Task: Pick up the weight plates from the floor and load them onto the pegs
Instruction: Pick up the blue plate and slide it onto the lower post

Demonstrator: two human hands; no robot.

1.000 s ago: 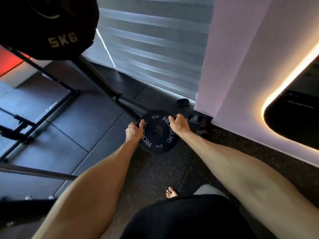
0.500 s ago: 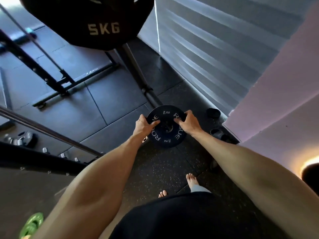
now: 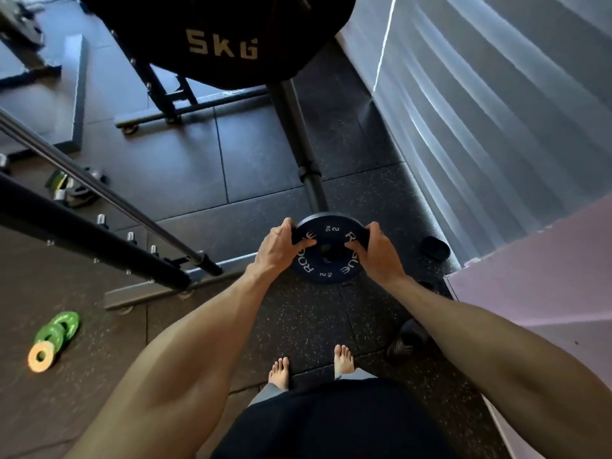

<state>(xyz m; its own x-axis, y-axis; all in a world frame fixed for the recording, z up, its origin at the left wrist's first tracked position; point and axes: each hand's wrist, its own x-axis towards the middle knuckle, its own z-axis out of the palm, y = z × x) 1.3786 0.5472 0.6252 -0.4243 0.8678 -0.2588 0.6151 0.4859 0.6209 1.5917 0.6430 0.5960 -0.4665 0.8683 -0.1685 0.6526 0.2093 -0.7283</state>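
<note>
I grip the round black 2 kg weight plate (image 3: 329,248) with left hand (image 3: 276,246) and right hand (image 3: 376,251) at opposite edges, probably to aim its hole at a peg.

- One camera, worn on the person's head, looks forward and steeply down along both forearms to the floor (image 3: 308,326) and the bare feet (image 3: 343,359).
- The left hand (image 3: 278,250) and right hand (image 3: 379,251), gripping the 2 KG plate (image 3: 331,231), sit at mid-frame, at the end of the outstretched arms.
- The 5KG plate (image 3: 222,44) looms closest to the lens, at the top edge.
- The wide lens bows the blinds (image 3: 496,111) at right.
</note>
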